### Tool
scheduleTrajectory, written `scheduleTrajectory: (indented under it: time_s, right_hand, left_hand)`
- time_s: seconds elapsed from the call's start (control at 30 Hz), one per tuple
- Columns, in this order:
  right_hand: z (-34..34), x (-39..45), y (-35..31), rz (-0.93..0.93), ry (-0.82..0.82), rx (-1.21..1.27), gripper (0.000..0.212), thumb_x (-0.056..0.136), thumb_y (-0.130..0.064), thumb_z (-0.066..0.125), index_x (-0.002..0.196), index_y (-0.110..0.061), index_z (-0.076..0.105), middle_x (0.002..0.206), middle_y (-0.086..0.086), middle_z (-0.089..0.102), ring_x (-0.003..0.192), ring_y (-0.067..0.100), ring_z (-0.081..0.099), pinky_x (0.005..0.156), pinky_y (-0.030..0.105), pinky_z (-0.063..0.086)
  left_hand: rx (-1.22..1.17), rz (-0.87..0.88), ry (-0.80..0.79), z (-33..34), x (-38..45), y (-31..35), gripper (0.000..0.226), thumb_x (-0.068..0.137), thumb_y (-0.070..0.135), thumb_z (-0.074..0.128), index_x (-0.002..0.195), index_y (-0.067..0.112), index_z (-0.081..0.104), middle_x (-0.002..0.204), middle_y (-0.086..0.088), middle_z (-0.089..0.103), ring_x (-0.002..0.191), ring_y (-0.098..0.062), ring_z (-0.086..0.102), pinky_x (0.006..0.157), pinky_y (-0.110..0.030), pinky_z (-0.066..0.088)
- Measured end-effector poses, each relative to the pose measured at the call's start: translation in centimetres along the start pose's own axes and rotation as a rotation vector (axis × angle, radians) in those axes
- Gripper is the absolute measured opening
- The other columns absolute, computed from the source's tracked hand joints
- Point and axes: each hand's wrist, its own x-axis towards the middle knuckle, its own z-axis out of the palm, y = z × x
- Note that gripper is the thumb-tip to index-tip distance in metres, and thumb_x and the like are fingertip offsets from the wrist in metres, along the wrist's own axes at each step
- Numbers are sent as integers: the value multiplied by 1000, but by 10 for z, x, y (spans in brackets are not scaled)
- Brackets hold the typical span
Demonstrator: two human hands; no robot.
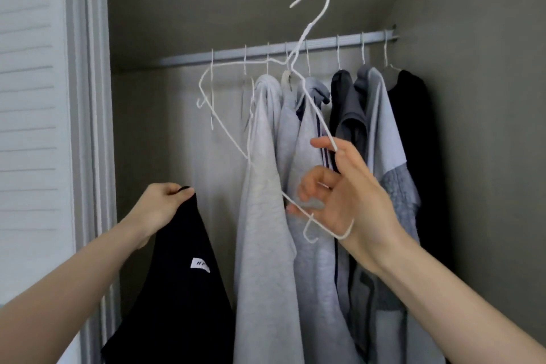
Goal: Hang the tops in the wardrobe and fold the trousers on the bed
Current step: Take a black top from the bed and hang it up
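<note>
**Hanger in one hand, black top in the other**

Head view, looking into an open wardrobe (472, 97). Lower left of the frame: left hand (156, 210) pinched shut on the upper edge of a black top (177, 289), cloth draping down from the fingers, a small white label (201, 265) showing on its front. Centre right: right hand (348, 201) closed round one end of a white wire hanger (224, 133), thumb and forefinger nipping the upper wire, the other fingers curled over the lower bar, the rounded corner looped across the heel of the hand. Hanger tilted, hook (320, 0) pointing up toward the top centre, above the rail (177, 60) and clear of it, far end reaching left.

Across the upper middle: grey rail running left to right, hung with several white hangers. Two or three at the left end bare. To their right, pale grey tops (266, 186), then a dark grey one (345, 109), a light blue-grey one (384, 139), and a black garment (413, 142) hard against the right wall. Far left of the frame: white slatted door (29, 127). No trousers or bed visible from here.
</note>
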Motion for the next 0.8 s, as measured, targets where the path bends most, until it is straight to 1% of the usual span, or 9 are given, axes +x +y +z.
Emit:
scheduleTrajectory:
  time_s: [0.13,0.27,0.4,0.47,0.5,0.6,0.67,0.73,0.8]
  right_hand:
    - [-25,-27,-4,213,-51,1,29,95,-32,40,111,-18,59,60,10,41,55,22,40,65,41,45]
    - [-36,-40,-12,350,-24,-54,29,91,-32,44,107,-16,62,55,7,30,50,18,30,61,39,40]
    - [-41,-43,-12,452,-8,-77,28,90,-32,46,105,-16,64,54,5,25,46,17,28,58,38,42]
    - [-40,-43,-5,488,7,-65,27,90,-32,47,105,-16,64,54,4,25,46,16,27,57,39,43]
    - [-39,-42,-2,494,15,-51,27,91,-31,46,105,-17,64,53,4,25,46,16,27,57,39,42]
    - [-37,-41,11,524,36,9,25,92,-30,45,105,-17,63,50,2,25,43,15,27,58,39,43]
    - [-34,-40,18,551,45,38,24,92,-30,45,104,-18,63,50,1,25,41,13,27,59,41,45]
    - [-32,-36,21,584,61,91,24,92,-31,45,101,-17,63,49,-1,24,40,12,25,59,41,47]
    - [-32,-31,18,620,105,182,25,93,-30,44,96,-15,64,48,-4,22,36,11,25,56,40,48]
  left_hand:
    - [5,-16,57,3,21,-7,33,94,24,64,76,-3,67,59,-9,58,49,-14,54,57,-27,39]
    - [10,-98,141,-1,36,-18,25,88,24,70,73,5,71,62,-9,61,58,-21,55,62,-28,42]
    - [36,-94,129,-3,39,-19,21,89,24,69,78,6,71,82,-13,69,75,-26,64,77,-32,49]
    - [108,-54,136,-1,38,-20,21,90,28,68,90,8,73,90,-10,69,86,-24,64,84,-31,48]
    - [149,-35,134,-1,38,-19,22,90,29,67,91,8,73,89,-10,69,87,-24,63,83,-30,47]
    - [350,11,117,-3,32,-15,31,92,32,63,77,5,71,77,-14,67,78,-26,60,72,-29,41]
    - [476,56,111,-5,29,-13,34,93,33,62,73,7,70,72,-14,65,73,-25,57,70,-28,39]
    - [606,121,87,-10,25,-15,34,95,32,59,77,6,71,75,-15,67,72,-26,56,71,-28,40]
    - [684,179,55,-14,21,-22,31,97,31,56,89,7,74,84,-17,69,82,-34,60,74,-31,43]
